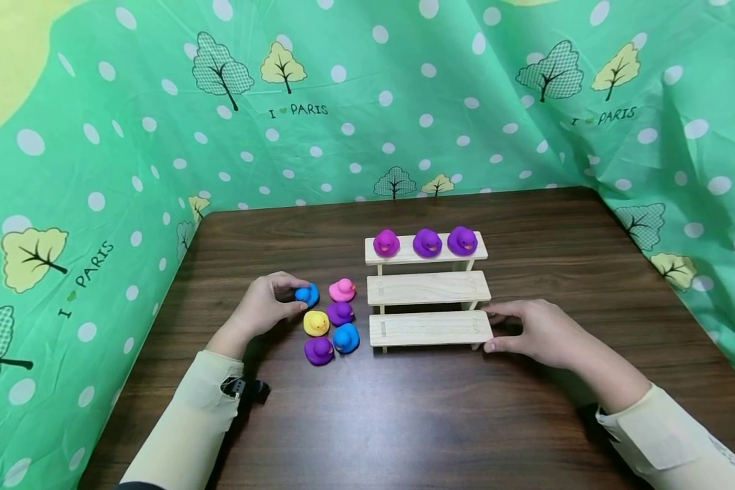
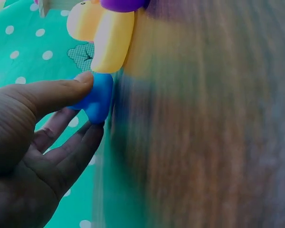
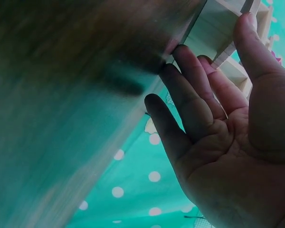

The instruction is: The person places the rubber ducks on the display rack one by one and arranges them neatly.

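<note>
My left hand pinches a small blue rubber duck between thumb and fingertips, at the table's left-centre. In the left wrist view the thumb lies over the blue duck, with a yellow duck just beyond. Beside it are a pink duck, purple ducks, a yellow duck and another blue duck. My right hand is at the right end of a wooden three-step stand, thumb and fingers spread around the lowest step's end; firm contact is unclear.
On the stand's top step sit a magenta duck and two purple ducks. The lower two steps are bare wood. A dark wooden table lies beneath, and a green dotted cloth hangs behind and at the sides.
</note>
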Tool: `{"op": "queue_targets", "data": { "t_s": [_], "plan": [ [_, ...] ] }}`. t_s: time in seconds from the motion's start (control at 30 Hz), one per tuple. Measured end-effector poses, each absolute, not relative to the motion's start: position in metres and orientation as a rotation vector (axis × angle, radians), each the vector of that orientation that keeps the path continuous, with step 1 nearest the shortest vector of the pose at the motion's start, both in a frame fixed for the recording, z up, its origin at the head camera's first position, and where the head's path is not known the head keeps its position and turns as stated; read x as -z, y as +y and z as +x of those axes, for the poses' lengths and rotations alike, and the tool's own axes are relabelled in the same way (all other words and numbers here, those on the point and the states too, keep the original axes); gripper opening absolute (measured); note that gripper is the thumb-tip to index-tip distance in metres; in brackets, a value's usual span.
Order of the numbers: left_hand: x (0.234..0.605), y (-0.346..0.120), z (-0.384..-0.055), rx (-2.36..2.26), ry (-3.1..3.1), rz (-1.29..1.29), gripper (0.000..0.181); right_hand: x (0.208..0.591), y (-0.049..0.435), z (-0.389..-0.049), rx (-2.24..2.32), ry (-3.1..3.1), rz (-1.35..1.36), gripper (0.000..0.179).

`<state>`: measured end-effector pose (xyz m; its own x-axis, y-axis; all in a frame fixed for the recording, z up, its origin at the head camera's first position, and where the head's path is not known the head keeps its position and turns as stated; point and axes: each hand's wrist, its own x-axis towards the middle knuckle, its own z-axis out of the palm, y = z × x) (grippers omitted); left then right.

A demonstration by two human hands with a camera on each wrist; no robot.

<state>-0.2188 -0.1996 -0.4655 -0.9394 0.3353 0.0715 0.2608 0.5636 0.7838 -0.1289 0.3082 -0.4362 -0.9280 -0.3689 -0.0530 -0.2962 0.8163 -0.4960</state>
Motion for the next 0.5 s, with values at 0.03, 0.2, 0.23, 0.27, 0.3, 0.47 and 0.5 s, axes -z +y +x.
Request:
{"op": "queue_targets", "data": {
  "t_s": [0.03,0.2,0.23,0.27,0.3,0.47,0.5],
  "plan": [
    [0.465,-0.2,-0.218,-1.35,2.703,0.507,0.032,0.436,0.308,-0.129,0.745,2.85,-0.525,0.07],
    [0.46,-0.2,-0.215,-1.426,2.711,0.493,0.031,0.436,0.308,-0.129,0.752,2.849,-0.531,0.07],
    [0.459,-0.199,-0.214,-1.432,2.719,0.503,0.031,0.435,0.308,-0.129,0.752,2.85,-0.531,0.071],
    [0.458,-0.199,-0.214,-1.438,2.73,0.511,0.032,0.435,0.308,-0.129,0.752,2.851,-0.531,0.07],
    [0.457,-0.198,-0.213,-1.447,2.742,0.515,0.032,0.435,0.308,-0.129,0.751,2.851,-0.53,0.07],
    [0.45,-0.189,-0.207,-1.534,2.798,0.53,0.035,0.436,0.309,-0.129,0.75,2.856,-0.538,0.068],
    [0.448,-0.187,-0.206,-1.558,2.804,0.533,0.035,0.436,0.309,-0.129,0.748,2.86,-0.543,0.068]
  ]
}}
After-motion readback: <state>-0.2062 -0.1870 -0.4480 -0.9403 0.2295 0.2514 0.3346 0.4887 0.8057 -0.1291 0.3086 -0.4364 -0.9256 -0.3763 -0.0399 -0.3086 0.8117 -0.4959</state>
